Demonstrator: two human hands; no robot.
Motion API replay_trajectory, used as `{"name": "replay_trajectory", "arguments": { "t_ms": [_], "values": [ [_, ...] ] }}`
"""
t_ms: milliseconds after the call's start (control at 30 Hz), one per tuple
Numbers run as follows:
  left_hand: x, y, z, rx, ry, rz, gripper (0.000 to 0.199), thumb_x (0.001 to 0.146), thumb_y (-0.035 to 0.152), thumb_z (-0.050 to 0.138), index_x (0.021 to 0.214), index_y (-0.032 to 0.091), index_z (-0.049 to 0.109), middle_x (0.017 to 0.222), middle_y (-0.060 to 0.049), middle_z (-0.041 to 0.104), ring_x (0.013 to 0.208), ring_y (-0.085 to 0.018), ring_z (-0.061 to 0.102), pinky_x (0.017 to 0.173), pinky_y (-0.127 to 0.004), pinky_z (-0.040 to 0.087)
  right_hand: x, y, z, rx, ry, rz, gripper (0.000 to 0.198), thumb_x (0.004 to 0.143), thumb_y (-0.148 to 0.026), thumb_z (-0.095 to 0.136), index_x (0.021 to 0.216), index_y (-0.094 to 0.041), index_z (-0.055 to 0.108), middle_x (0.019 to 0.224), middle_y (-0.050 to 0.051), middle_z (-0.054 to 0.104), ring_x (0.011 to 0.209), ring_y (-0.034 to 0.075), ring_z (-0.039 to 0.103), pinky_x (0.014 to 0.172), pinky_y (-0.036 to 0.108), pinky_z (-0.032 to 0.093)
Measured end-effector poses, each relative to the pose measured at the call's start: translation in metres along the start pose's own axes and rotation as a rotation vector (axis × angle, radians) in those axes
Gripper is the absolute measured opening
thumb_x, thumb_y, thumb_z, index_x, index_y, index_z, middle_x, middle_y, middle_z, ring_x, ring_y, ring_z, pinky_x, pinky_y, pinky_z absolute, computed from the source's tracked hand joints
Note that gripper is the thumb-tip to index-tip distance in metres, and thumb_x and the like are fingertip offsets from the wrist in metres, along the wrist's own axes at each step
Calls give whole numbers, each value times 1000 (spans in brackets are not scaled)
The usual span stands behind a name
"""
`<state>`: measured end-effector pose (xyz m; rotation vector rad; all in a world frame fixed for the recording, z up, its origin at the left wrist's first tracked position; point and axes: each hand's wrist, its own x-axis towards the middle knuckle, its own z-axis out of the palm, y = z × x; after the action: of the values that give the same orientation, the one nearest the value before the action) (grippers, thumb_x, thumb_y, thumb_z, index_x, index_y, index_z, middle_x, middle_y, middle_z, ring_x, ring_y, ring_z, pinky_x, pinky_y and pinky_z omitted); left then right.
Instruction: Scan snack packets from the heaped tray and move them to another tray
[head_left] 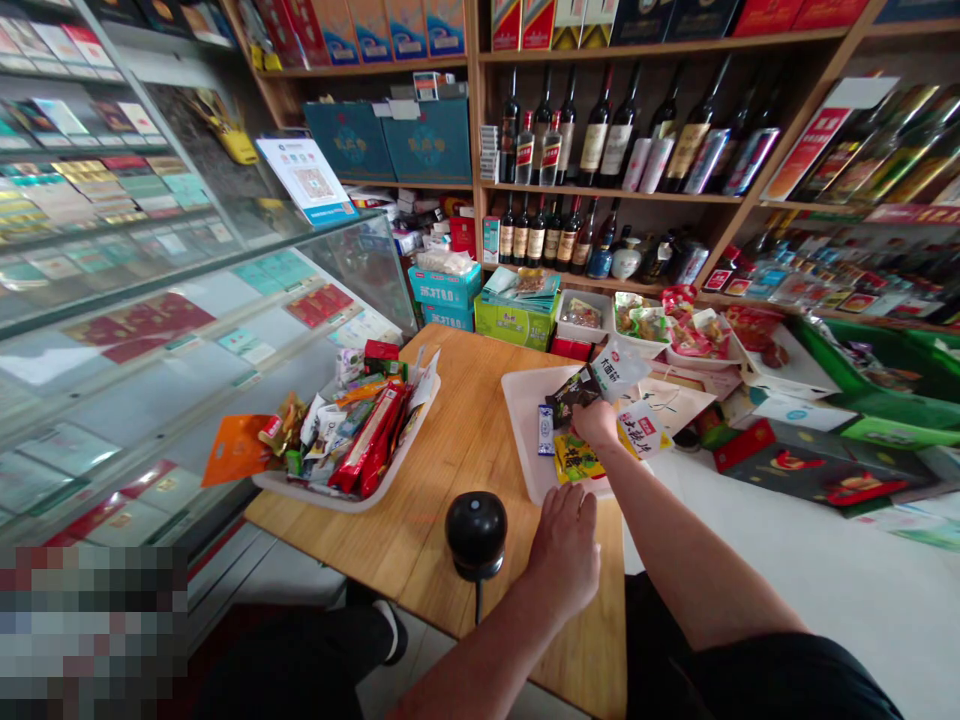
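Right hand (596, 420) grasps a dark packet (574, 392) over the white tray (517, 400); left hand (564, 545) rests flat, released, on the tabletop (450, 480) beside the scanner (475, 535). Packet placement in hand; next calls for letting go inside the tray.

The left hand (564, 545) lies palm down, fingers loosely curled, low in the frame's centre, its forearm running in from the bottom edge. The right hand (596, 420) reaches further up, centre-right, its grip closed, bare forearm stretching from the lower right.
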<state>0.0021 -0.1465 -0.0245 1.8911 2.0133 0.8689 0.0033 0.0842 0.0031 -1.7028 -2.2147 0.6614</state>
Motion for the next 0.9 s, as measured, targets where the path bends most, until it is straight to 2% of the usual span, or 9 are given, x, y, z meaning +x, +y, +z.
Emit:
{"name": "replay_trajectory", "arguments": {
  "t_ms": [133,267,367,467,667,800,900],
  "values": [
    [1,-1,4,5,19,-7,62,80,15,61,140,16,45,143,-13,52,139,-30,44,125,-51,27,-4,1,6,-149,-48,-26,42,97,-34,50,103,-1,74,99,29,73,105,34,70,87,35,52],
    [1,-3,7,0,15,6,67,80,14,60,145,15,42,149,-14,48,142,-31,41,125,-52,27,-16,-9,34,-250,-120,-118,43,99,-38,48,108,-4,72,107,27,72,108,32,70,90,34,51],
    [0,-5,7,-11,12,12,70,82,16,60,148,14,39,150,-15,47,143,-32,39,126,-53,27,-22,-19,55,-319,-196,-192,40,93,-38,60,116,-6,69,108,24,73,106,30,71,89,33,52],
    [-1,-7,5,-28,5,31,71,83,16,59,150,15,37,149,-15,47,144,-31,39,125,-53,28,-22,-25,64,-375,-264,-258,44,85,-37,71,119,-9,68,108,21,74,103,30,72,87,32,52],
    [0,-7,4,-5,-1,27,67,84,20,60,148,14,40,151,-17,46,143,-33,40,126,-54,28,-24,-21,49,-420,-280,-336,37,97,-36,50,115,-12,72,107,18,75,103,26,71,85,29,51],
    [1,-4,5,6,-24,21,67,82,21,62,146,14,42,151,-16,47,144,-32,39,125,-54,28,-38,-10,35,-456,-345,-391,34,97,-30,50,103,-11,77,100,17,76,94,23,72,81,25,50],
    [-2,0,3,23,-28,9,66,82,21,63,145,15,43,153,-15,45,146,-32,36,126,-52,27,-46,1,27,-509,-378,-410,34,97,-26,48,106,-8,76,102,19,76,94,25,72,83,28,52]
  ]
}}
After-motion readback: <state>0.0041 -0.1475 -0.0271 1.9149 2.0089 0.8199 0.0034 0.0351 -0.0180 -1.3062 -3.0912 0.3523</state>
